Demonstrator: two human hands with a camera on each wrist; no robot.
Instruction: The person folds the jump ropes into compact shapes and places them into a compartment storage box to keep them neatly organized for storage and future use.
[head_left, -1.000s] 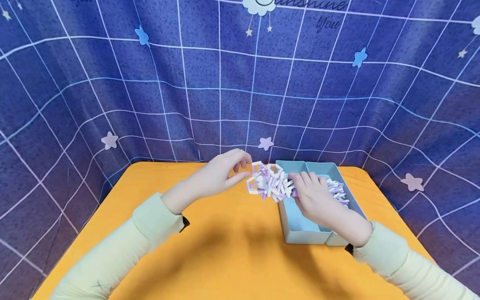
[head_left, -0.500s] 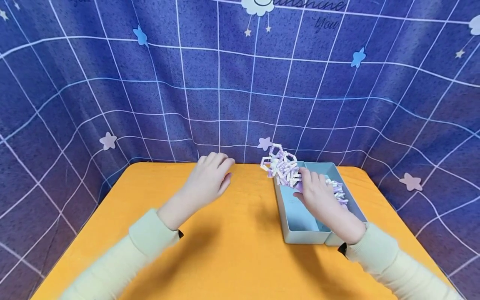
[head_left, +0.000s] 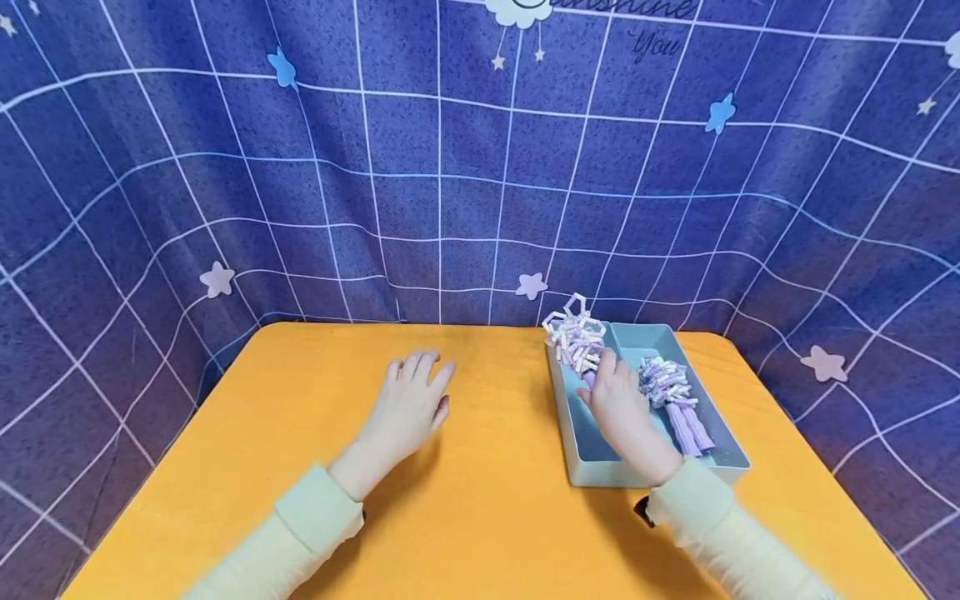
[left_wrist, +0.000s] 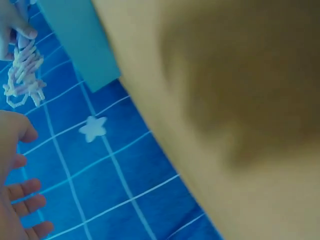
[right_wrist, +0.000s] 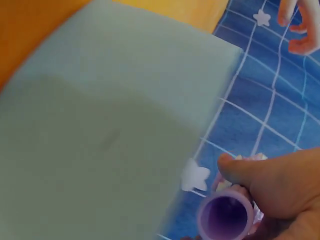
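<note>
My right hand (head_left: 622,408) grips a hollow purple tube (right_wrist: 225,215), its open end facing the right wrist camera. A tangled cluster of white and purple segmented loops (head_left: 576,337) sticks out of the hand's far side. The hand holds it over the left compartment of a pale blue-grey box (head_left: 615,477). A similar bundle (head_left: 666,383) with purple tube-like ends (head_left: 688,429) lies in the right compartment. My left hand (head_left: 407,412) hovers above the table left of the box, its fingers loosely spread and holding nothing.
An orange table (head_left: 480,517) lies under both hands, with the box on its right side. A blue grid-patterned curtain (head_left: 450,208) with stars hangs behind the table and along both sides.
My left hand has come away from the loops, moving left and towards me. My right hand has carried the bundle to the right, over the box, uncovering the other bundle.
</note>
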